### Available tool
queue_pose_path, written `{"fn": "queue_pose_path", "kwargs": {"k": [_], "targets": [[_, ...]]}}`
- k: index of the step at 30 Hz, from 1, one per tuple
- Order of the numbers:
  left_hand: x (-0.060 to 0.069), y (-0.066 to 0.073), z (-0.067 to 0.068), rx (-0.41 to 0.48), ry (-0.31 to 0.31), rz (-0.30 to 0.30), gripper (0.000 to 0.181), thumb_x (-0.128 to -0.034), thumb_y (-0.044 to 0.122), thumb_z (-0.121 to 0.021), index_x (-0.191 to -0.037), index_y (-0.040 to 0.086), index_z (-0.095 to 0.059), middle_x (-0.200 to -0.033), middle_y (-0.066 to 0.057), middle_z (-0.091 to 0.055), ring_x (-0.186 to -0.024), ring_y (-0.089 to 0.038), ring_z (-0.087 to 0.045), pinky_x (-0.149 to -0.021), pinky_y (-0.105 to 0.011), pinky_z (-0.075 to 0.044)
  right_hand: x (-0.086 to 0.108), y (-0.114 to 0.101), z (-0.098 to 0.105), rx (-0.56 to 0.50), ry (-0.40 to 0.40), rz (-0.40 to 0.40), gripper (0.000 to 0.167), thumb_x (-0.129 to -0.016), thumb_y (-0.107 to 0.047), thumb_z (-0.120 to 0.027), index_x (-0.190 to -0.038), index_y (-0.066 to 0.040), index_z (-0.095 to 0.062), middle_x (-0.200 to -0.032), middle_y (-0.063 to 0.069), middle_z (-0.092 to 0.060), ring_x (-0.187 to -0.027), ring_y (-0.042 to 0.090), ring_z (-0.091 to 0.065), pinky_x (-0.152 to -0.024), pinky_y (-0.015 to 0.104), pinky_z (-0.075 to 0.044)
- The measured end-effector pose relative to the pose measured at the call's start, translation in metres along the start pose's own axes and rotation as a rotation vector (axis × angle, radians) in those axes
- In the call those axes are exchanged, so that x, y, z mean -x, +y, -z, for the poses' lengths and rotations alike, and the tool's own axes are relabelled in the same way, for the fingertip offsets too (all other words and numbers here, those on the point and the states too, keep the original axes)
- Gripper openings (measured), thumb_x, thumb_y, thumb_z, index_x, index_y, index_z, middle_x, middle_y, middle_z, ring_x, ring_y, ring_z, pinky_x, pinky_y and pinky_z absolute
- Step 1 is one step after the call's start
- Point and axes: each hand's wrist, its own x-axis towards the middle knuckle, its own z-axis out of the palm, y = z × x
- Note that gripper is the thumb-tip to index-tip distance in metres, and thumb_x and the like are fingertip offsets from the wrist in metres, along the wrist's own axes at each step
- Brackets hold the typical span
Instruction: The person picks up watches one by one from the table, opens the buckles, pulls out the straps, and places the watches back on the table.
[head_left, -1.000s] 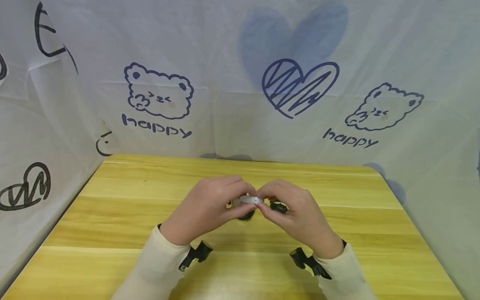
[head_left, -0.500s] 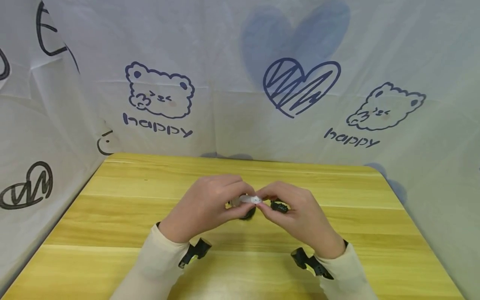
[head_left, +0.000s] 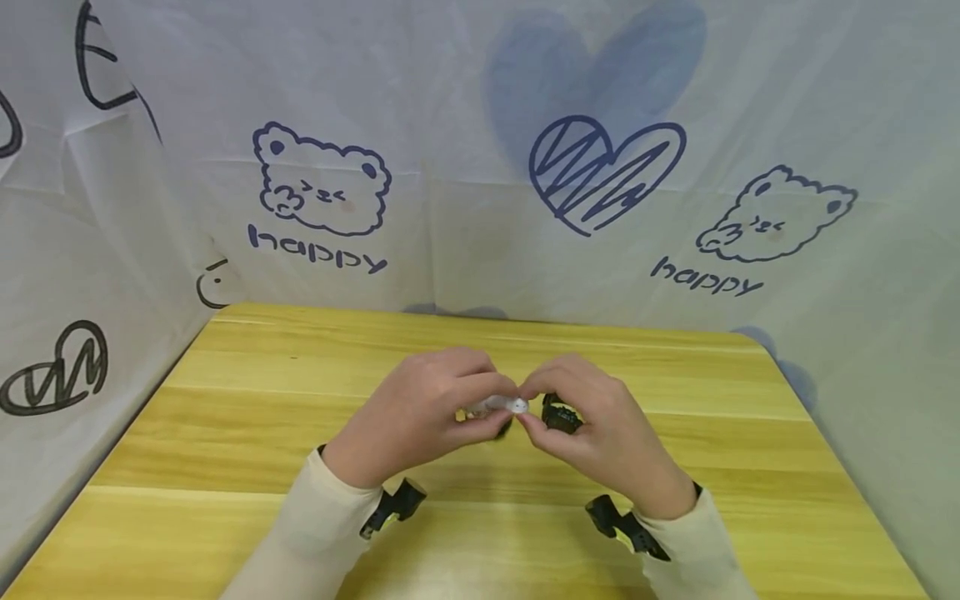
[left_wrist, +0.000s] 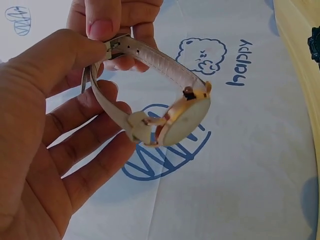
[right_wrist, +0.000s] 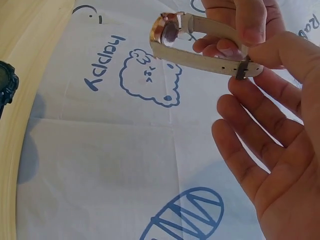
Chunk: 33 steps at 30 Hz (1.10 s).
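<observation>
While the head view shows only a sliver of the pale-strapped watch [head_left: 497,404] at mid-frame, the left wrist view reveals its gold case [left_wrist: 186,120] and, upper left, its buckle [left_wrist: 111,47]. Left hand [head_left: 420,408] and right hand [head_left: 603,412] both pinch the strap there. Centre-right in the head view, the right hand partly covers a black watch [head_left: 562,419]; the left mostly hides another dark object [head_left: 505,429].

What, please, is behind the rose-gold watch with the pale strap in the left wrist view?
Behind the pale-strapped rose-gold watch hangs a white cloth backdrop bearing a blue, striped heart drawing. The watch covers part of that heart, so those lines cannot be seen.
</observation>
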Motion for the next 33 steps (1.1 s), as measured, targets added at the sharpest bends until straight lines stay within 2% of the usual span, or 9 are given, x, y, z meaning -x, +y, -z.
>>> {"fn": "queue_pose_path", "kwargs": {"k": [8, 23, 29, 33], "targets": [[0.0020, -0.0021, -0.0002, -0.025, -0.003, 0.004, 0.011, -0.0908, 0.016, -0.078, -0.102, 0.016, -0.075, -0.088, 0.007, -0.065, -0.072, -0.005, -0.056, -0.063, -0.015, -0.048, -0.0022, 0.0006, -0.0017, 0.004, -0.015, -0.001, 0.015, -0.090, -0.008, -0.075, -0.102, -0.016, -0.071, -0.101, -0.005, -0.071, -0.094, 0.011, -0.066, -0.084, 0.017, -0.051], [0.0024, -0.0021, 0.0009, -0.007, -0.045, 0.054, 0.007, -0.0929, 0.020, -0.078, -0.098, 0.017, -0.076, -0.087, 0.009, -0.065, -0.072, -0.003, -0.054, -0.065, -0.016, -0.048, 0.0013, 0.0021, -0.0011, -0.084, -0.035, -0.051, 0.024, -0.087, -0.001, -0.073, -0.102, -0.019, -0.068, -0.098, -0.009, -0.068, -0.088, 0.006, -0.064, -0.078, 0.024, -0.055], [0.0015, -0.0026, 0.0015, -0.014, -0.036, 0.034, 0.008, -0.0922, 0.019, -0.079, -0.099, 0.016, -0.075, -0.088, 0.008, -0.066, -0.073, -0.003, -0.056, -0.065, -0.016, -0.049, 0.0017, 0.0031, -0.0012, -0.029, -0.027, -0.055, 0.025, -0.084, -0.006, -0.075, -0.106, -0.015, -0.067, -0.105, -0.005, -0.069, -0.097, 0.011, -0.063, -0.085, 0.030, -0.054], [0.0025, -0.0027, 0.0029, -0.001, -0.018, 0.025, 0.009, -0.0927, 0.018, -0.079, -0.101, 0.016, -0.075, -0.090, 0.008, -0.067, -0.074, -0.004, -0.058, -0.066, -0.017, -0.050, 0.0008, 0.0021, -0.0004, -0.004, -0.011, -0.021, 0.023, -0.088, -0.012, -0.076, -0.110, -0.014, -0.069, -0.110, -0.002, -0.068, -0.104, 0.015, -0.063, -0.090, 0.030, -0.053]]}}
